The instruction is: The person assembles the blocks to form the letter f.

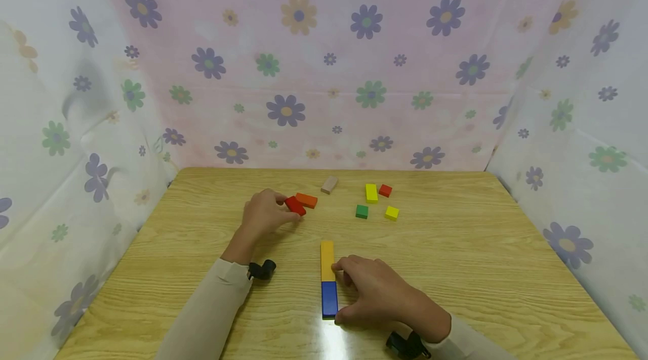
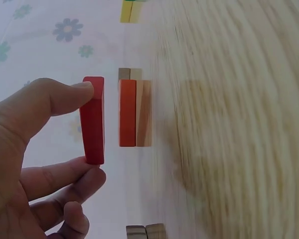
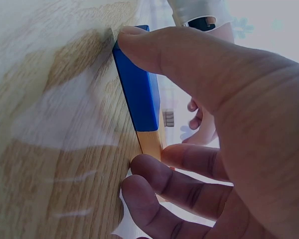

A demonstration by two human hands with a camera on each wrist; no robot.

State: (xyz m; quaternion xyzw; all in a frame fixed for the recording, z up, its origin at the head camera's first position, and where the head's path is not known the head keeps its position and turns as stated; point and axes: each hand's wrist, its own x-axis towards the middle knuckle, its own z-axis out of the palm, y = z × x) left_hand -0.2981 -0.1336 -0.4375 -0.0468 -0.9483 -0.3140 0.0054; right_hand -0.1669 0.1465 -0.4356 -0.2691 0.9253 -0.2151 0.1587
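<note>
**Bystanding items on the work surface**

An orange block [image 1: 306, 200] lies flat just beside the grip of the left hand [image 1: 263, 215], on its right, with a narrow gap showing in the left wrist view. A beige block [image 1: 329, 184] sits farther out from that grip. Beyond the grip of the right hand [image 1: 377, 292], well apart from it, lie a yellow block [image 1: 372, 193], a small red block [image 1: 385, 190], a green block [image 1: 361, 211] and a small yellow block [image 1: 391, 213]. All rest on a wooden table [image 1: 455, 270]. Floral cloth [image 1: 324, 67] encloses three sides.

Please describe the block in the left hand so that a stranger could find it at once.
On the wooden table, look left of centre, where the left hand pinches a dark red block. An orange block lies right beside it, but only the red one is held between fingers.
</note>
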